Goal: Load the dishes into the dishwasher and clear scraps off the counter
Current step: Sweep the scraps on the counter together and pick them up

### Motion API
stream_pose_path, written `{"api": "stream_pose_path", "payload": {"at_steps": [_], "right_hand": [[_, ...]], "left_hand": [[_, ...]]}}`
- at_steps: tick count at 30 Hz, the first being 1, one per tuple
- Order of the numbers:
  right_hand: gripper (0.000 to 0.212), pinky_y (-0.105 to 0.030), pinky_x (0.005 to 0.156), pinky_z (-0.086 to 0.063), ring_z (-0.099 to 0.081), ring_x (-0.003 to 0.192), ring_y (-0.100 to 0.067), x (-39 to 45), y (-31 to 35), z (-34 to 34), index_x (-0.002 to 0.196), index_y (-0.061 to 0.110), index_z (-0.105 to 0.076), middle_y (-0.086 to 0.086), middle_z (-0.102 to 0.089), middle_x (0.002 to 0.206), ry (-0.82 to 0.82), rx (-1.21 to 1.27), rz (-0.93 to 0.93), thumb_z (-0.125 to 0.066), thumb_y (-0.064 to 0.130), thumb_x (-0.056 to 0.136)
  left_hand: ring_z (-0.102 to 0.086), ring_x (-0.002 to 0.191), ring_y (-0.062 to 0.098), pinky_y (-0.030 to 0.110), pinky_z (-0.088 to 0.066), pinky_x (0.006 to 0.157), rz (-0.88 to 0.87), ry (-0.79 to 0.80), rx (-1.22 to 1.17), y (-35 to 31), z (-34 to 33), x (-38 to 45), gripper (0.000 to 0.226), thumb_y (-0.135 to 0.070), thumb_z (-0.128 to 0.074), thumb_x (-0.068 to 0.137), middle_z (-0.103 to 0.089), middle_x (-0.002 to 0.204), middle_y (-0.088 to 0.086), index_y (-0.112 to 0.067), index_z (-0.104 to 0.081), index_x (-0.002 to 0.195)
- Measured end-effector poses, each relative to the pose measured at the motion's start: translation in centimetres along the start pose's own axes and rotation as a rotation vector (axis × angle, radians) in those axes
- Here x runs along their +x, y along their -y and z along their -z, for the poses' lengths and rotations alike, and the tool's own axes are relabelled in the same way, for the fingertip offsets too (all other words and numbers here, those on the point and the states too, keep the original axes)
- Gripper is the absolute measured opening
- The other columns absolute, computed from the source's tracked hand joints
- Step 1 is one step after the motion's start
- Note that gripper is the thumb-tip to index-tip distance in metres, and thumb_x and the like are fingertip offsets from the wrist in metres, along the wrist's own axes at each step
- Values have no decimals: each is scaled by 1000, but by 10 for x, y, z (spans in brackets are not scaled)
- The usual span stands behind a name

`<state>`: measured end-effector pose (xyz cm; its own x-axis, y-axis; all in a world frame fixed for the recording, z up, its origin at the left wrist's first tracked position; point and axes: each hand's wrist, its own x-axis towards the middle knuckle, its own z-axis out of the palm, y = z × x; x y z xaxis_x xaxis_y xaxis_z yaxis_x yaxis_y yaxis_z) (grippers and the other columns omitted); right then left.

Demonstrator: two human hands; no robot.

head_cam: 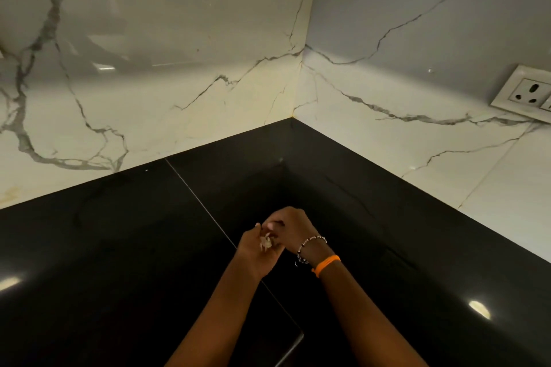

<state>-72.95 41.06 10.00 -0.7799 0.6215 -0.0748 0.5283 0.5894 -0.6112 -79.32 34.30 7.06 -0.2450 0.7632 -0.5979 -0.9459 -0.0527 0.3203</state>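
Note:
Both hands meet over the black counter [125, 247], near its corner. My left hand [256, 253] is cupped palm up and holds a small pile of pale scraps [266, 241]. My right hand [290, 225] hovers just above it, fingertips pinched together at the scraps; whether it holds a piece I cannot tell. The right wrist wears a bead bracelet and an orange band. No dishes or dishwasher are in view.
White marble-look walls [208, 68] meet in a corner behind the counter. A wall socket [529, 92] sits at the right edge. A thin seam [196, 197] runs diagonally across the counter. The counter's inner edge shows at the bottom middle.

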Motion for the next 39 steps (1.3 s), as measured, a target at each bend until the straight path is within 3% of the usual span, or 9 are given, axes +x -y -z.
{"api": "stream_pose_path", "payload": {"at_steps": [6,10,15,17,19,24,28,32,39], "right_hand": [[22,-25,90,-48,-60,97,-12,-16,-23,-16,98,13,-68,-1,-65,104,-326,19,0,-48,7,91],[41,-40,114,-26,-44,130,-17,-44,-42,-68,130,20,-52,4,-50,138,-22,-485,182,-36,38,96],[76,-52,108,-5,-52,124,-23,-45,-67,-79,126,20,-57,2,-57,132,102,-694,28,-2,60,93],[91,-51,110,14,-30,139,-26,-41,-71,-62,139,17,-41,-1,-37,148,115,-673,1,12,67,84],[103,-48,106,24,10,143,-23,-36,-81,-51,149,18,-6,5,7,156,88,-564,-21,17,76,67],[76,-44,117,5,11,145,-23,-48,-93,-41,148,10,2,-9,7,157,-129,-323,-414,-24,56,94],[72,-33,117,2,7,145,-21,-41,-79,-56,148,7,3,-10,5,157,-86,-228,-292,-27,47,97],[63,-21,112,-4,-6,145,-17,-29,-68,-36,148,12,-6,-4,-4,158,-2,202,-184,-41,10,96],[74,-42,118,-7,10,144,-33,-26,-68,-37,149,19,3,-7,10,157,283,-490,-29,-44,12,93]], "left_hand": [[-50,124,27,34,-39,98,-109,-27,-101,-20,22,7,39,-17,-29,101,-55,127,20,5,-49,126],[-56,112,24,33,-42,94,-173,-68,-113,-31,29,4,32,-17,-33,100,-59,116,17,3,-57,108],[-61,89,22,32,-46,84,-154,-94,-142,-26,29,3,27,-19,-40,99,-63,100,15,-1,-59,95],[-61,89,22,33,-46,86,-140,-88,-131,-24,25,2,27,-20,-40,99,-63,97,15,-1,-59,95],[-61,89,21,33,-46,86,-120,-76,-115,-21,22,1,28,-20,-40,99,-63,98,15,0,-60,98],[-63,87,18,33,-48,81,-77,-63,-80,-15,20,4,26,-16,-40,99,-65,95,14,0,-60,101],[-64,88,18,35,-50,71,-61,-52,-73,-8,22,9,26,-17,-42,98,-66,98,14,1,-60,105],[-63,88,17,33,-48,76,-61,-32,-44,-5,20,10,28,-19,-41,99,-66,99,14,1,-60,104],[-64,89,19,33,-47,85,-40,-14,-77,-11,19,8,30,-18,-40,99,-67,96,14,2,-62,101]]}}
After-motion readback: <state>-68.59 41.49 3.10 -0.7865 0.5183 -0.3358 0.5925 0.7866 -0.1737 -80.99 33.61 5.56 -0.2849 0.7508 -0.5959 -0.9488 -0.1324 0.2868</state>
